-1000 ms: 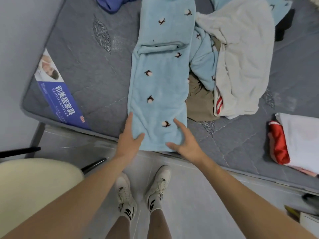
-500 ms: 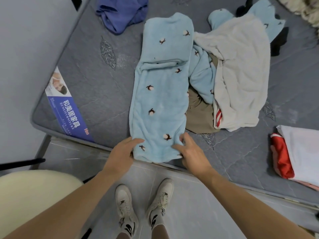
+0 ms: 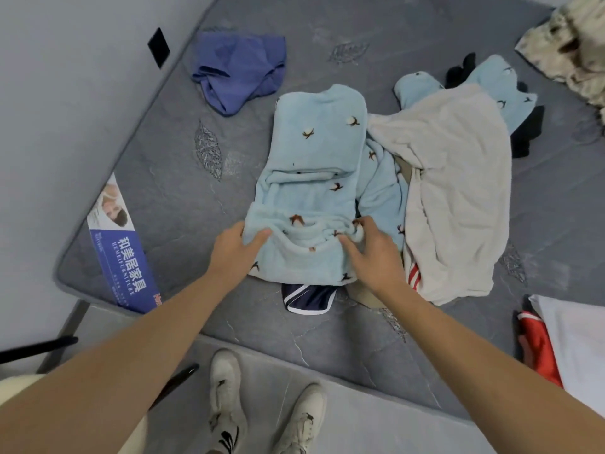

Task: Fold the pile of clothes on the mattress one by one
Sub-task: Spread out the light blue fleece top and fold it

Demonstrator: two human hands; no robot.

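Observation:
A light blue fleece garment (image 3: 314, 152) with small brown flower prints lies lengthwise on the grey mattress (image 3: 183, 198). Its near end is doubled up over its middle. My left hand (image 3: 234, 249) grips the left corner of that folded end, and my right hand (image 3: 370, 247) pinches the right corner. The pile sits right beside it: a cream-white garment (image 3: 458, 191) with red stripes, a second blue fleece piece (image 3: 491, 83) and a tan piece underneath.
Dark navy shorts with white trim (image 3: 309, 298) poke out under the blue garment. A purple-blue garment (image 3: 239, 70) lies at the back left. Folded red and white clothes (image 3: 563, 342) sit at the right edge. A camouflage item (image 3: 569, 44) is far right.
Both hands took hold of the blue garment's near end at the mattress edge and carried it away from me, folding it over the middle. Navy shorts underneath came into view.

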